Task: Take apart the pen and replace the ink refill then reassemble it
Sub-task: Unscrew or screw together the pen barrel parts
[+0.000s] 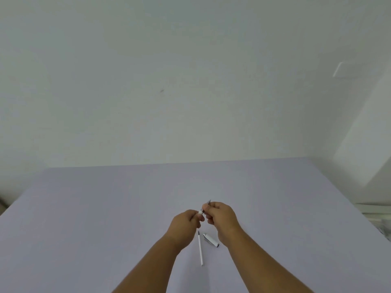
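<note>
Pen (201, 212) parts sit between both hands above a pale lilac table (105, 208), a little below the centre of the view. The left hand (186, 224) pinches the white barrel end with thumb and fingers closed on it. The right hand (221, 216) closes its fingertips on the front section, from which a dark tip (209, 201) pokes out toward 1 o'clock. The two hands nearly touch where the white part meets the dark part; whether the pieces are joined or slightly apart there cannot be told, as the fingers cover the seam.

On the table at 6 o'clock from the hands lies a thin white refill (200, 248), its dark point toward 12 o'clock and its tail toward 6 o'clock, lying between the two forearms. Just beside it, at its 2 o'clock, lies a short white cap (211, 240) with a metal end toward 10 o'clock and a dark rim toward 4 o'clock; it is close to the right wrist but whether it touches the refill is hard to tell. A plain white wall (190, 81) fills the upper half.
</note>
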The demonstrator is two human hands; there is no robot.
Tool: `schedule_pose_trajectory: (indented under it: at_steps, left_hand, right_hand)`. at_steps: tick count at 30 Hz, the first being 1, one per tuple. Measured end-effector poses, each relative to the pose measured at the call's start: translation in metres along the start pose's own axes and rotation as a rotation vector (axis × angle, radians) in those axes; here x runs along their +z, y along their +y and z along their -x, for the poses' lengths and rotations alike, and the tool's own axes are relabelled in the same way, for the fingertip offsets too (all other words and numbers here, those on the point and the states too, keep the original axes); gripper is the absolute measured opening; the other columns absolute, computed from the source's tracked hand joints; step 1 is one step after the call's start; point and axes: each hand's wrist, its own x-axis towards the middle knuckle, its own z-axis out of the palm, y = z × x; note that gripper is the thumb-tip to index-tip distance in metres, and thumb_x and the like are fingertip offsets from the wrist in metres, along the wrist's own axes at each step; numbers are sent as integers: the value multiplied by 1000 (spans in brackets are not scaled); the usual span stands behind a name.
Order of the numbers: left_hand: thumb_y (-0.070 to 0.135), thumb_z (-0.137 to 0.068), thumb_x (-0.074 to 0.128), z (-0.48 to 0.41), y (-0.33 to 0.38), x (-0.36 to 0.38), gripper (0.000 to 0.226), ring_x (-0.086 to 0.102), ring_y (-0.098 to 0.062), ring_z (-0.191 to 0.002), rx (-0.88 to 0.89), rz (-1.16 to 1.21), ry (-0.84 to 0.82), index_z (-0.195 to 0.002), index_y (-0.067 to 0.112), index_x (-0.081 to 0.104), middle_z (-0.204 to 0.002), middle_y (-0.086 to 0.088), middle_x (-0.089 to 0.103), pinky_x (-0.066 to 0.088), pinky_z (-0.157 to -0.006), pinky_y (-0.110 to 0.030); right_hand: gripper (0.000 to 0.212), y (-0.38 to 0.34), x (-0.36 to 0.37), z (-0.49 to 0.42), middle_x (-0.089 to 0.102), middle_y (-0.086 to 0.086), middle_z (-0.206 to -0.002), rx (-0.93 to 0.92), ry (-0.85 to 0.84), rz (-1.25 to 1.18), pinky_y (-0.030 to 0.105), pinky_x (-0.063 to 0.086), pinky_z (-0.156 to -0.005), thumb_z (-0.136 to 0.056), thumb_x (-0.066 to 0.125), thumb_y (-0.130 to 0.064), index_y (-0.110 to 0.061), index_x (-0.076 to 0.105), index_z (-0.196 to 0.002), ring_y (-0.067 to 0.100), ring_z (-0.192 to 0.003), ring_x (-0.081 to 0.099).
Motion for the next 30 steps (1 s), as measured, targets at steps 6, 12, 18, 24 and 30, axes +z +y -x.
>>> schedule_pose_trajectory:
  at_steps: [6,12,18,24,30]
  left_hand:
    - [32,-97,42,4,13,-3,25,50,-6,-66,-13,59,-26,-87,27,65,-76,10,59,40,-61,-20]
    - [32,-99,40,10,13,1,25,49,-4,-64,8,-27,-19,-92,24,63,-75,10,58,40,-58,-16]
    - [31,-99,40,11,14,-1,29,49,-2,-64,31,-75,1,-101,18,65,-76,11,57,39,-57,-14]
    - [30,-99,40,10,16,-4,25,49,-2,-64,36,-101,17,-96,21,63,-76,11,57,39,-56,-13]
    - [30,-100,39,8,17,-5,30,50,-3,-66,52,-128,25,-105,16,65,-77,10,57,40,-57,-14]
  right_hand:
    - [16,-15,-11,3,61,5,-70,33,-86,-140,28,48,-66,-87,61,-16,-8,70,-77,16,-65,52]
    - [10,-11,-17,5,61,9,-77,39,-73,-88,29,48,-69,-87,65,-14,-5,70,-85,17,-69,53]
    - [20,-13,-14,7,58,7,-70,108,-29,-70,27,49,-65,-81,72,-23,-4,66,-78,16,-63,50]
    - [6,-17,-16,8,66,10,-80,96,-101,-216,26,52,-67,-85,65,-8,-5,70,-88,17,-69,57]
    - [8,-18,-13,6,61,9,-73,121,-62,-126,26,51,-66,-83,68,-11,-4,70,-80,16,-64,52]
